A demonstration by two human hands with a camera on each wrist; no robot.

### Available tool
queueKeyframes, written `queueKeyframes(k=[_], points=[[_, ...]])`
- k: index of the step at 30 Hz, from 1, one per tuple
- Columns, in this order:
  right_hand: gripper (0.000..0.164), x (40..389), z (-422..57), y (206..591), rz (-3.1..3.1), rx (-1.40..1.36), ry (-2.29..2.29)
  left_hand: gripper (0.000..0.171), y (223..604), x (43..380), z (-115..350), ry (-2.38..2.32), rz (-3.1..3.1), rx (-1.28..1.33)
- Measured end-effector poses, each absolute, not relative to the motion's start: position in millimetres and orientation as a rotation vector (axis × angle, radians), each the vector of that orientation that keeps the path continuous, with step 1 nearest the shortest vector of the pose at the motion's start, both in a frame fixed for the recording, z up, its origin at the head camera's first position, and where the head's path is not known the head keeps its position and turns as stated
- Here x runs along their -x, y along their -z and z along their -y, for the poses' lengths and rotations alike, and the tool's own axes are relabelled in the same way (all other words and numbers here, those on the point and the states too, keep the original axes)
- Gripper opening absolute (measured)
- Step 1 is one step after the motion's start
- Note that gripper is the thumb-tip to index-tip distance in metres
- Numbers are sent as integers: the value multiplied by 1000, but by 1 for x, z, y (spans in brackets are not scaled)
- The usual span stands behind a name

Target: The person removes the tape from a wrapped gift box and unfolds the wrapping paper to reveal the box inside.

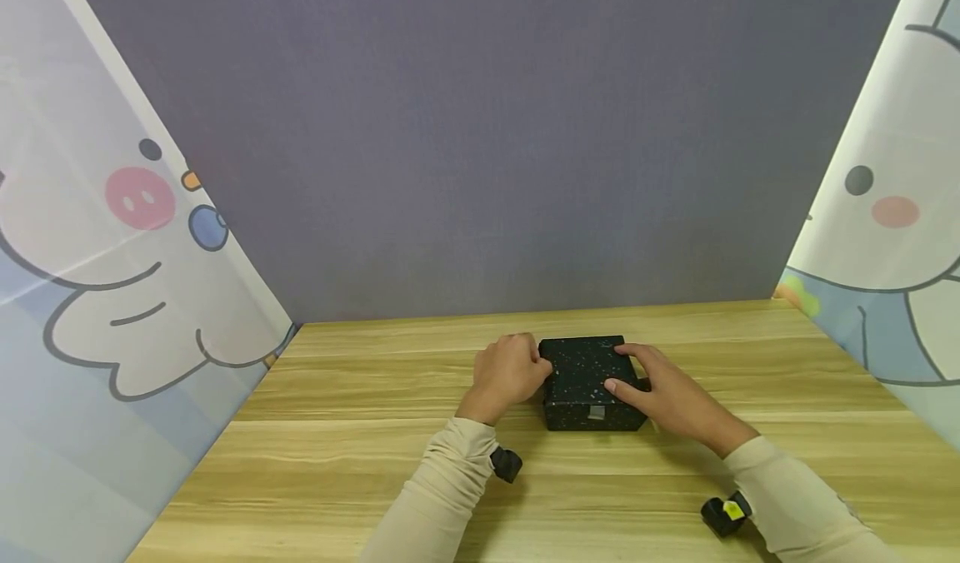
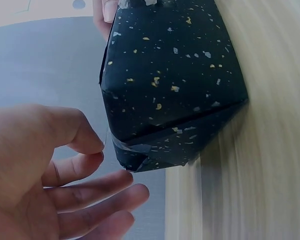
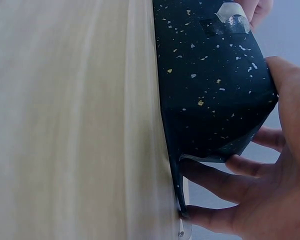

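A box wrapped in black paper with gold and silver specks [image 1: 581,371] lies on the wooden table. At its left end, the left hand [image 1: 508,371] has thumb and index fingertips together. In the left wrist view, these fingertips [image 2: 96,150] pinch a thin, clear strip, seemingly tape, by the folded end; the other fingers extend loosely. From the right, the right hand [image 1: 671,392] rests thumb and index finger on the box top. Its lower fingers [image 3: 215,182] touch the loose paper flap [image 3: 176,175] at the right end. Tape [image 1: 596,412] shows on the box's near side.
The wooden table [image 1: 337,455] extends around the box. Behind it stands a grey panel [image 1: 487,146]. Cartoon-printed sheets hang at the left [image 1: 90,313] and right [image 1: 892,238]. Black wrist cameras sit on the left [image 1: 507,465] and right [image 1: 723,515] sleeves.
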State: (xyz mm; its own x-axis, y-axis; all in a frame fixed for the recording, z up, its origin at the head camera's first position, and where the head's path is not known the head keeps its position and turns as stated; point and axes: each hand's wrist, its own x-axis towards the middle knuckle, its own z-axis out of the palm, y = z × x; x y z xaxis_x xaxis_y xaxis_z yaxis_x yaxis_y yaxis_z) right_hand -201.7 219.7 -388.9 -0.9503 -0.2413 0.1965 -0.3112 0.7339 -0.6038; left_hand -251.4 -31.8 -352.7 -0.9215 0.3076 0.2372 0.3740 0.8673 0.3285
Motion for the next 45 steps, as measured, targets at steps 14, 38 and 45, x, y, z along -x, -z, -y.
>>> queueKeyframes(k=[14,38,45], points=[[76,201,-221,391,2850,-440,-1012,32,360,252,38,617,2885,550],[76,204,-217,386,2861,-437,-980,33,371,254,57,826,2875,522],[76,204,-219,387,2862,-440,-1005,32,376,256,64,809,2916,473]])
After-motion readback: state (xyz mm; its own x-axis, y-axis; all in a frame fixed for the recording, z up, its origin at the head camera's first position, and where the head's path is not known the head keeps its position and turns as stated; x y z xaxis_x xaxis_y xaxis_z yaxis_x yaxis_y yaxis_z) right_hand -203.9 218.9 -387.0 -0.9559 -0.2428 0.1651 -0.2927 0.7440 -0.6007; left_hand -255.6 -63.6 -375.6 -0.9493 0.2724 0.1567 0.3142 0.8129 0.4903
